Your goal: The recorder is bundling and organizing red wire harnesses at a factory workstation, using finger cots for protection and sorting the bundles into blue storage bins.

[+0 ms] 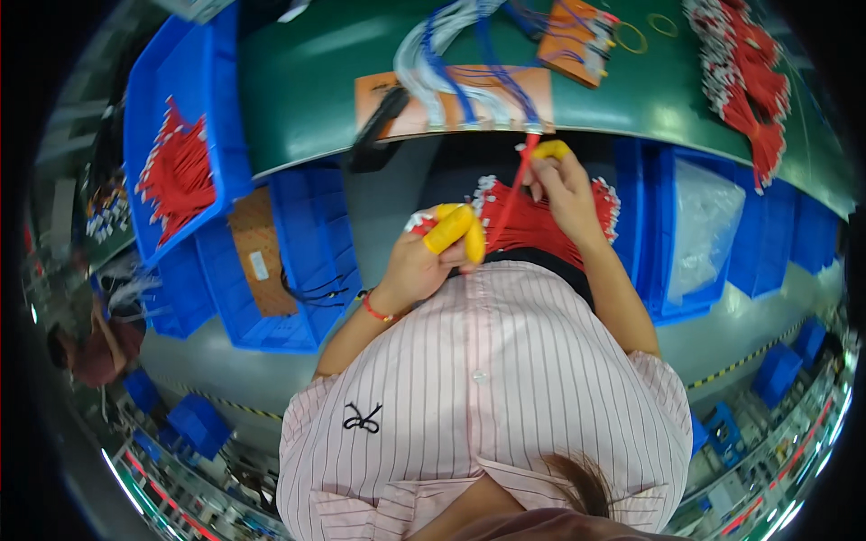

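My left hand (433,252), with yellow finger cots on several fingers, is closed, and a white-and-red wire end sticks out beside them. My right hand (561,185), also wearing yellow finger cots, pinches a red wire (519,185) just below the table's edge. That wire slants down toward my left hand. A bundle of red wires with white ends (532,221) lies across my lap beneath both hands. Just above the right hand, at the table edge, sits an orange board (397,95) with blue and white wires (437,63) lined up along its front.
The green table (307,90) carries a second orange board (573,41), a black tool (379,126), rubber bands (661,24) and red wire bundles (744,72). A blue bin (230,108) with red wires stands left. More blue bins (316,243) flank me, one with a plastic bag (704,225).
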{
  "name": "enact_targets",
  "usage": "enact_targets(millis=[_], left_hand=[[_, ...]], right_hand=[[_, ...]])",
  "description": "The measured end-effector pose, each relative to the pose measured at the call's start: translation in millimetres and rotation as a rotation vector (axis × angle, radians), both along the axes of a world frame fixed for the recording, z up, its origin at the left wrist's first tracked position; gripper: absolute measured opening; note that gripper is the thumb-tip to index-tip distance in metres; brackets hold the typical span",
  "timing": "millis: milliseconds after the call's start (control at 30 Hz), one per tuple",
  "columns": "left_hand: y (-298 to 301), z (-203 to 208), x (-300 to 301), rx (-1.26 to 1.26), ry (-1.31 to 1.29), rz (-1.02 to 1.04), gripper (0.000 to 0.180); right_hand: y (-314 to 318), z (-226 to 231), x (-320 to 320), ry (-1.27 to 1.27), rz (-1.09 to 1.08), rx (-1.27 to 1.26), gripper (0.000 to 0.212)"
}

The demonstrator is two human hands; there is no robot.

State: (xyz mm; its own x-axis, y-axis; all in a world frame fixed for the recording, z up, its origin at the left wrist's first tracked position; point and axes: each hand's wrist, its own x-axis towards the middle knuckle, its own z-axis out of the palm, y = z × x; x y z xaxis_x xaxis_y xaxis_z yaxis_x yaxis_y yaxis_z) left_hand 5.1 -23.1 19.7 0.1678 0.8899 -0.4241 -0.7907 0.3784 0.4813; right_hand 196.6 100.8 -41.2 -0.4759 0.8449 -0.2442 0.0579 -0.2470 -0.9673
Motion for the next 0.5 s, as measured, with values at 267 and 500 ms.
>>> enact_targets(millis=[267, 500], left_hand=[[-11, -16, 16, 0.068, 0.569, 0.132, 0.019], [10, -11, 14, 0.148, 0.579, 0.206, 0.032]], right_hand=[[-13, 18, -5, -0.247, 0.039, 0.379, 0.022], [-35, 60, -18, -0.079, 0.149, 0.832, 0.019]])
